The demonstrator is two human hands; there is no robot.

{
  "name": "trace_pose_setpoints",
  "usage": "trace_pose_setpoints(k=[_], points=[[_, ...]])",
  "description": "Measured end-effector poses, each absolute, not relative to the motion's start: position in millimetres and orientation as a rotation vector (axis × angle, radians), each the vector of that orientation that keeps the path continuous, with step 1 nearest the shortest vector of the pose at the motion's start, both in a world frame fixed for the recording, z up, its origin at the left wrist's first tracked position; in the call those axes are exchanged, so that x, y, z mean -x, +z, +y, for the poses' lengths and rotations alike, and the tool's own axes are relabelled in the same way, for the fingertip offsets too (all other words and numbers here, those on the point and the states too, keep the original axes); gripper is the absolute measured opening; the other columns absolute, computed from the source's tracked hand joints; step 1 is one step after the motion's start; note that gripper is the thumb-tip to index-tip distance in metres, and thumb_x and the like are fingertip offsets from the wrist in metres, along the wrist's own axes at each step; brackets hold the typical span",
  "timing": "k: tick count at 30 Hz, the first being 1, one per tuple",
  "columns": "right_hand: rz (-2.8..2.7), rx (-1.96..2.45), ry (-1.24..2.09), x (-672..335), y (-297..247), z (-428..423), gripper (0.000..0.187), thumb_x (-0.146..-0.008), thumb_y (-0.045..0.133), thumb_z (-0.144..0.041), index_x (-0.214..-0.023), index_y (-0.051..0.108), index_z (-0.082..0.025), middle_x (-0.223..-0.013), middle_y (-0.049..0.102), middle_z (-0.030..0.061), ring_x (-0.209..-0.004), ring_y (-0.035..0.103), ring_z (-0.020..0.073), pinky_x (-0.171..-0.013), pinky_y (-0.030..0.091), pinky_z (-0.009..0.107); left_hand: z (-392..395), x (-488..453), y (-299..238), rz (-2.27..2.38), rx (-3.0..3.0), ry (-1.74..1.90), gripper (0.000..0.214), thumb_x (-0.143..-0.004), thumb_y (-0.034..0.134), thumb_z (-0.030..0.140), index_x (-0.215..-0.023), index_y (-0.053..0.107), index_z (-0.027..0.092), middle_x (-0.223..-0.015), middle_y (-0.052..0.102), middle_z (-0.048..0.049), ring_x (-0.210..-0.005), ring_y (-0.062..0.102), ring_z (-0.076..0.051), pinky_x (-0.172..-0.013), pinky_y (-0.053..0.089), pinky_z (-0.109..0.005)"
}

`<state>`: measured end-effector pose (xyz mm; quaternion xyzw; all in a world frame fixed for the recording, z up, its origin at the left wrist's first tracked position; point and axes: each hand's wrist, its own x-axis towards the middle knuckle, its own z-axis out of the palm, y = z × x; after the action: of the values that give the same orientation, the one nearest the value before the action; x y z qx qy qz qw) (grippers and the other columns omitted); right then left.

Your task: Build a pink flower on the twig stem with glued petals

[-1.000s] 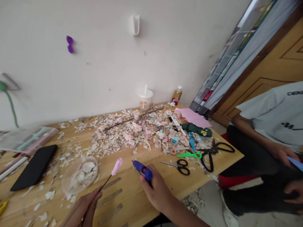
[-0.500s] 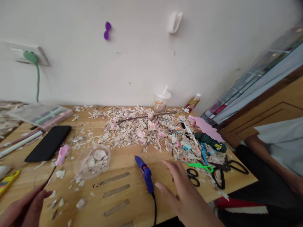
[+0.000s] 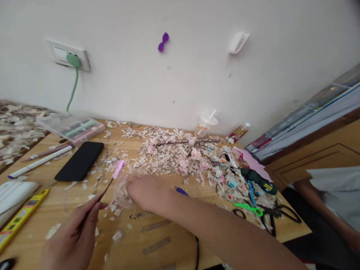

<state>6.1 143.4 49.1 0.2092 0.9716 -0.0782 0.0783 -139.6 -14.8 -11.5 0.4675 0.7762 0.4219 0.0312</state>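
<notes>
My left hand is closed around a thin dark twig, which slants up to the right. On its tip is a pink paper-like piece. My right hand reaches across to the left, its fingers down in a clear round plastic bowl of pale flakes; the fingertips are hidden, so I cannot tell whether they grip a flake. Under my right forearm, only the tip of a blue glue gun and part of its cord show.
Behind lies a heap of pale flakes with blossoming twigs. Scissors and a green tool are on the right. A phone, pens and a yellow cutter lie left. A cup stands by the wall; another person sits right.
My right hand has moved left from beside the glue gun into the bowl, its arm now covering most of the gun. The view has turned left, and the twig is now beside the bowl.
</notes>
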Motion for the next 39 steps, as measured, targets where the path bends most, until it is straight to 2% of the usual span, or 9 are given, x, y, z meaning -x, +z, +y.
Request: trace_pose_setpoints(k=[3, 10, 19, 22, 25, 30, 33, 35, 39], points=[[2.907, -0.626, -0.189, 6.5, 34.5, 139.0, 0.021, -0.094, 0.060, -0.012, -0.112, 0.069, -0.011, -0.107, 0.074, 0.0115, -0.089, 0.074, 0.0278, -0.068, 0.059, 0.036, -9.7, 140.3, -2.5, 2.399, -1.388, 1.265, 0.044, -0.095, 0.046, 0.060, -0.106, 0.075, 0.029, -0.088, 0.083, -0.0008, -0.074, 0.078, -0.024, -0.060, 0.062, -0.032], [2.884, -0.594, -0.126, 17.7, 28.7, 144.0, 0.019, -0.092, 0.060, -0.009, -0.106, 0.073, -0.011, -0.108, 0.073, 0.0127, -0.087, 0.073, 0.0280, -0.068, 0.060, 0.038, -18.2, 153.2, -12.5, 2.349, -1.387, 1.277, 0.043, -0.096, 0.047, 0.058, -0.114, 0.073, 0.029, -0.100, 0.083, -0.0016, -0.086, 0.079, -0.025, -0.070, 0.064, -0.033], [2.915, -0.465, -0.154, 3.5, 32.1, 144.2, 0.011, -0.093, 0.064, -0.010, -0.099, 0.074, -0.012, -0.115, 0.072, 0.0122, -0.099, 0.068, 0.0260, -0.076, 0.057, 0.035, -15.9, 151.3, -1.3, 2.307, -1.266, 1.287, 0.041, -0.091, 0.050, 0.056, -0.107, 0.075, 0.027, -0.098, 0.083, -0.0022, -0.084, 0.078, -0.024, -0.069, 0.061, -0.030], [2.952, -0.452, -0.215, 3.7, 29.7, 146.3, 0.015, -0.088, 0.064, 0.000, -0.093, 0.074, -0.011, -0.108, 0.073, 0.0118, -0.098, 0.067, 0.0266, -0.075, 0.055, 0.034, -16.1, 149.8, 5.8, 2.284, -1.265, 1.280, 0.041, -0.086, 0.052, 0.053, -0.104, 0.076, 0.024, -0.094, 0.083, -0.0031, -0.080, 0.078, -0.023, -0.066, 0.061, -0.029], [3.028, -0.540, -0.330, 1.4, 31.8, 150.7, 0.015, -0.090, 0.065, -0.004, -0.084, 0.074, -0.014, -0.101, 0.073, 0.0096, -0.094, 0.067, 0.0257, -0.073, 0.053, 0.033, -17.6, 149.9, 13.8, 2.299, -1.193, 1.245, 0.044, -0.083, 0.053, 0.054, -0.104, 0.077, 0.024, -0.094, 0.083, -0.0035, -0.078, 0.078, -0.023, -0.063, 0.061, -0.028], [3.236, -0.897, -0.635, -35.8, 60.2, 143.9, 0.006, -0.098, 0.067, -0.020, -0.096, 0.072, -0.020, -0.099, 0.073, 0.0034, -0.086, 0.068, 0.0161, -0.073, 0.052, 0.025, -15.9, 135.6, 33.8, 2.136, -0.944, 1.321, 0.048, -0.072, 0.065, 0.061, -0.096, 0.077, 0.022, -0.070, 0.078, -0.0026, -0.058, 0.072, -0.020, -0.053, 0.058, -0.026], [3.349, -1.172, -0.767, -78.1, 86.5, 115.8, 0.003, -0.098, 0.066, -0.015, -0.099, 0.067, -0.018, -0.097, 0.069, 0.0025, -0.077, 0.065, 0.0118, -0.068, 0.052, 0.021, -11.8, 111.8, 46.0, 1.828, -0.903, 1.380, 0.049, -0.067, 0.073, 0.064, -0.088, 0.078, 0.020, -0.056, 0.071, -0.0016, -0.047, 0.066, -0.018, -0.047, 0.056, -0.025], [3.532, -1.361, -0.934, -107.0, 100.7, 90.2, 0.009, -0.095, 0.065, -0.010, -0.098, 0.065, -0.019, -0.097, 0.067, 0.0035, -0.083, 0.064, 0.0136, -0.070, 0.053, 0.023, -8.5, 92.2, 51.8, 1.635, -0.921, 1.360, 0.049, -0.066, 0.078, 0.065, -0.085, 0.079, 0.020, -0.053, 0.070, -0.0018, -0.046, 0.066, -0.018, -0.046, 0.056, -0.024], [3.779, -1.293, -0.709, -151.1, 113.0, 49.7, 0.021, -0.094, 0.061, -0.005, -0.110, 0.065, -0.019, -0.098, 0.067, 0.0058, -0.088, 0.063, 0.0166, -0.081, 0.054, 0.030, -1.0, 54.4, 57.2, 1.433, -0.962, 1.307, 0.040, -0.068, 0.083, 0.059, -0.084, 0.079, 0.023, -0.049, 0.068, 0.0000, -0.047, 0.067, -0.017, -0.053, 0.059, -0.023]])
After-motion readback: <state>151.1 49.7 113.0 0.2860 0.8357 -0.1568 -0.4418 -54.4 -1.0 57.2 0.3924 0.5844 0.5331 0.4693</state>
